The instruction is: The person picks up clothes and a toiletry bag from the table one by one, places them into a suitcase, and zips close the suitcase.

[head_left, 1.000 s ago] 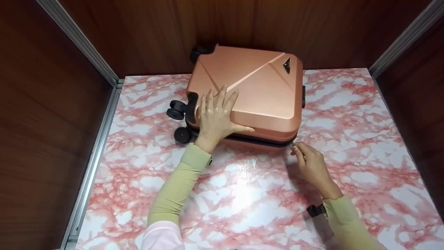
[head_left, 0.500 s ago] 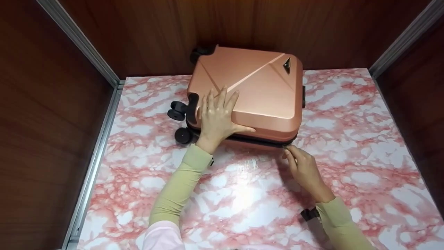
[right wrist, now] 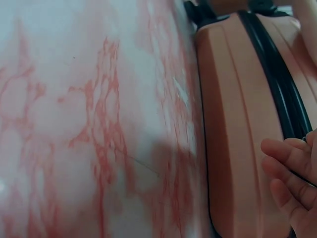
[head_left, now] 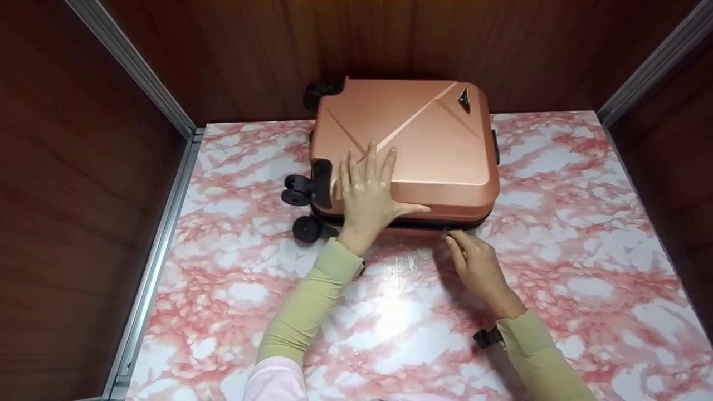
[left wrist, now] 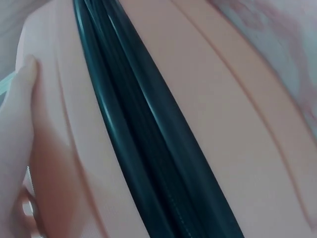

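Note:
A rose-gold hard-shell suitcase (head_left: 434, 150) lies flat on the table, its black wheels to the left and a dark triangular badge at the upper right. My left hand (head_left: 367, 200) rests on its top near the front left corner, fingers spread and thumb pointing right. Along the front side runs a black zipper (left wrist: 143, 119), seen close up in the left wrist view. At this zipper, right of the middle, my right hand (head_left: 478, 264) pinches the zipper pull, mostly hidden by the fingers. A bit of metal (right wrist: 305, 140) shows at the fingertips in the right wrist view.
The table (head_left: 234, 312) has a red and white marbled top. Dark wood panels (head_left: 535, 55) stand at the back and both sides, with metal framing (head_left: 161, 223) along the left edge. A black wheel (head_left: 306, 229) sticks out at the suitcase's front left.
My right hand has slid left along the front zipper, from the right corner toward the middle. The suitcase has turned slightly and shifted right, my left hand moving with it.

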`<state>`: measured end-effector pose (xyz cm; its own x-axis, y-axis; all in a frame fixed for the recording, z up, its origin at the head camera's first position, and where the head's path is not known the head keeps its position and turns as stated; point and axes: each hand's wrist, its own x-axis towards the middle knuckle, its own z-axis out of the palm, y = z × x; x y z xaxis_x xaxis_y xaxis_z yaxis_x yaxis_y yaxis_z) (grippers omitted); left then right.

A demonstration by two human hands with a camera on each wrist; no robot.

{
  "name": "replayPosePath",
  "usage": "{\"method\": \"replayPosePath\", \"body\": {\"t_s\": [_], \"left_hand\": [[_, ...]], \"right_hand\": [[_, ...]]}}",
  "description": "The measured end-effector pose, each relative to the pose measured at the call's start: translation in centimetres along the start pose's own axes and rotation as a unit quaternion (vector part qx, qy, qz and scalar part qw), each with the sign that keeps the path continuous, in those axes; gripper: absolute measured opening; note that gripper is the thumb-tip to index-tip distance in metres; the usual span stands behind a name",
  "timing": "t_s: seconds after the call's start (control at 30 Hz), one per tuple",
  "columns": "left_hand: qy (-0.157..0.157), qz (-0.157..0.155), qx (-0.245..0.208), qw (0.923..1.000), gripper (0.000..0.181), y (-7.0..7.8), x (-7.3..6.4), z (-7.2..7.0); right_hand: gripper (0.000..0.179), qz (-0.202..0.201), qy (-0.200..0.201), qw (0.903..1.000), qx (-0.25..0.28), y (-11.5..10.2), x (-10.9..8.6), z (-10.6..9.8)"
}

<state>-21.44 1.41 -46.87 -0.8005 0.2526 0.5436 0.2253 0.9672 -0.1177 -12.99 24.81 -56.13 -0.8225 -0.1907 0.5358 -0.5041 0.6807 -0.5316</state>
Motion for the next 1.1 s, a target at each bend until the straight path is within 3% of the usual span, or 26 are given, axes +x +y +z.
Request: {"method": "replayPosePath", "body": {"t_s": [0.27,0.47,0.63,0.73,0.8,0.93,1.1], "left_hand": [[-0.005,-0.03,-0.003,0.9995,0.136,2.1,-0.1,-0.5],[-0.05,-0.021,-0.005,0.9985,0.135,1.8,0.2,-1.5],[-0.115,0.063,0.013,0.9913,0.125,-0.6,0.8,-2.8],[-0.139,0.124,-0.022,0.9823,0.115,-2.9,1.3,-3.5],[-0.156,0.148,-0.066,0.9744,0.11,-4.5,1.6,-3.9],[-0.195,0.161,-0.147,0.9562,0.106,-6.9,2.2,-4.1],[-0.212,0.166,-0.175,0.947,0.106,-8.3,2.8,-3.9]], "right_hand": [[0.008,-0.009,-0.002,0.9999,0.007,0.0,0.5,0.3],[0.008,-0.003,-0.011,0.9999,0.002,0.1,0.7,0.1],[0.009,0.001,-0.011,0.9999,0.005,0.2,0.7,0.1],[0.01,0.002,-0.008,0.9999,0.009,0.3,0.7,0.1],[0.01,0.003,-0.009,0.9999,0.012,0.4,0.7,0.2],[0.011,0.009,-0.01,0.9998,0.014,0.5,0.6,0.1],[0.01,0.013,-0.01,0.9996,0.023,0.6,0.6,0.1]]}}
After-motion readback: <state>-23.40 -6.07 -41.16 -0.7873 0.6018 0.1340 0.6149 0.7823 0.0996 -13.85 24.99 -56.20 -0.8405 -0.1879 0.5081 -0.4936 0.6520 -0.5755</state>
